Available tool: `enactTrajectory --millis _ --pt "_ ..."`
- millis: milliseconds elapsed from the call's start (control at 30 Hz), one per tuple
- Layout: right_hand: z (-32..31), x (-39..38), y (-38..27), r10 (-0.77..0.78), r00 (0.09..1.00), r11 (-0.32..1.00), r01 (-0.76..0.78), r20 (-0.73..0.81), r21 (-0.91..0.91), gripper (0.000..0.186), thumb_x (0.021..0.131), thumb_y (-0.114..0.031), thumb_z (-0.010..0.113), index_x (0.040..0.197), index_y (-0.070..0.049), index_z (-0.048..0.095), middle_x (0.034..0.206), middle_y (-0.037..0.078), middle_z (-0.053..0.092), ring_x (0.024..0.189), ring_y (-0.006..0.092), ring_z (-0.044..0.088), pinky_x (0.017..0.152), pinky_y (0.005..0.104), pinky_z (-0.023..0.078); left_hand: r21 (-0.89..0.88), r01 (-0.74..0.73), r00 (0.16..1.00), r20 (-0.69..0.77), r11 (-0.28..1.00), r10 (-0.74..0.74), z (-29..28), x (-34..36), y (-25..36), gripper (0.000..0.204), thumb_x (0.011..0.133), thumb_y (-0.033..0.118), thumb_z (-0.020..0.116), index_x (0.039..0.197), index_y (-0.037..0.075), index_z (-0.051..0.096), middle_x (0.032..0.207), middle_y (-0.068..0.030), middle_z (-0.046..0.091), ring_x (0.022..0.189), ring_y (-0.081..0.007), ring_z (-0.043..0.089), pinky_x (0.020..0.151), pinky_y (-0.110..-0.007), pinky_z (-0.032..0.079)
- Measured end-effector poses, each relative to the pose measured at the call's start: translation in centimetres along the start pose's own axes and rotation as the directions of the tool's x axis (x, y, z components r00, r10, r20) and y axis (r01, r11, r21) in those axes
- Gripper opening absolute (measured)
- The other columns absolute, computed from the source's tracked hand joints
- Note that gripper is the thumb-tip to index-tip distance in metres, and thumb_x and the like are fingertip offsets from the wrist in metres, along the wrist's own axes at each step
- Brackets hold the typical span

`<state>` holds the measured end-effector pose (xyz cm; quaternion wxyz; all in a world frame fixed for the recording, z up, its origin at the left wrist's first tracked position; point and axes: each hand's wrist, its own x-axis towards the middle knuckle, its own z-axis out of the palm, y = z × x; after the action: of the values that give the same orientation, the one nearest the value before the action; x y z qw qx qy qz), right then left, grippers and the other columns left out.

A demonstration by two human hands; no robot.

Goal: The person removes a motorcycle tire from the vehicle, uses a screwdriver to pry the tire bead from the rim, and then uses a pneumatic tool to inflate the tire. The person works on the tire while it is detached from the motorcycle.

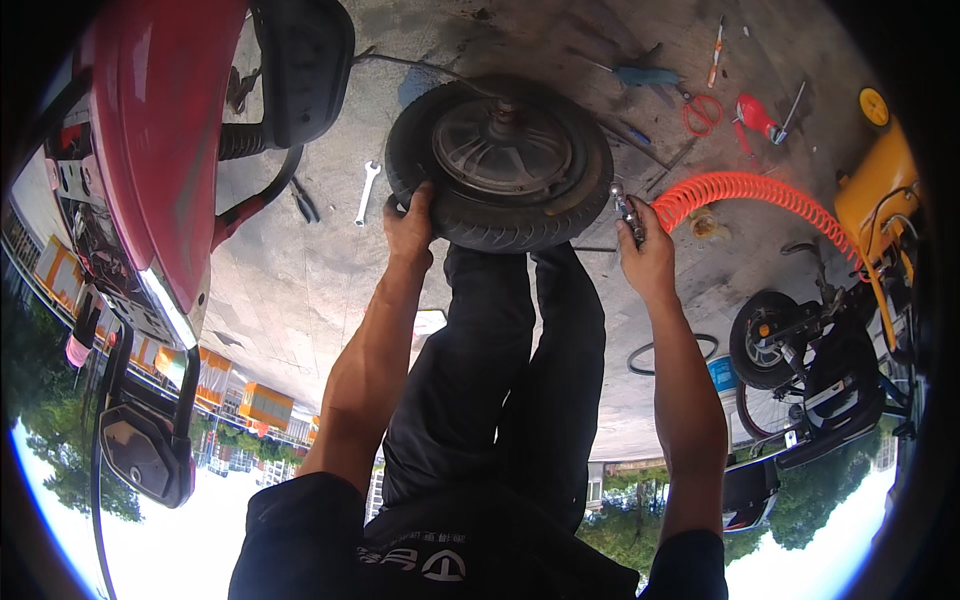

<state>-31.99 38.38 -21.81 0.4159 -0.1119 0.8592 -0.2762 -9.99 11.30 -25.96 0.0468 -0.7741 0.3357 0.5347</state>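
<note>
A black-tyred wheel with a dark metal hub [500,160] is in front of my legs, and a cable leads away from its hub. My left hand [410,228] is closed on the near left side of the tyre [510,230], thumb on the sidewall and fingers partly hidden. In my right hand [652,258], just right of the tyre, is a metal air chuck [627,212], gripped between thumb and fingers. An orange coiled air hose [760,187] runs from beside that hand to the yellow machine on the right.
A wrench [368,193] and pliers [305,203] lie left of the wheel. Beyond it are a screwdriver [716,55], red-handled scissors [703,115] and a red tool [755,117]. A red vehicle [165,130] stands left; a yellow machine [878,195] and a two-wheeler [790,345] stand right.
</note>
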Motion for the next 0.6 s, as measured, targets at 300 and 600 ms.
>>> enactTrajectory --millis 300,600 --pt "3.1 -2.0 0.0 0.157 0.988 0.987 -0.157 -0.006 0.031 0.035 0.092 -0.016 0.07 0.122 -0.001 0.058 0.092 0.017 0.067 0.082 0.0284 0.067 0.074 0.0398 0.052 -0.289 -0.018 0.979 0.189 0.957 0.076 -1.1 1.4 5.4 0.075 0.083 0.037 0.084 0.134 -0.008 0.052 0.124 -0.0184 0.063 0.114 -0.0285 0.062 0.096 -0.039 0.053" --pt "6.6 -0.4 1.5 0.305 0.951 0.931 -0.307 0.042 0.199 0.036 0.094 -0.018 0.07 0.122 0.0 0.058 0.093 0.012 0.065 0.085 0.0226 0.064 0.08 0.0372 0.05 -0.245 0.016 0.96 0.276 0.969 0.054 1.7 -1.9 5.8 0.06 0.077 0.003 0.081 0.128 -0.007 0.052 0.118 -0.0206 0.066 0.107 -0.0341 0.067 0.093 -0.044 0.059"
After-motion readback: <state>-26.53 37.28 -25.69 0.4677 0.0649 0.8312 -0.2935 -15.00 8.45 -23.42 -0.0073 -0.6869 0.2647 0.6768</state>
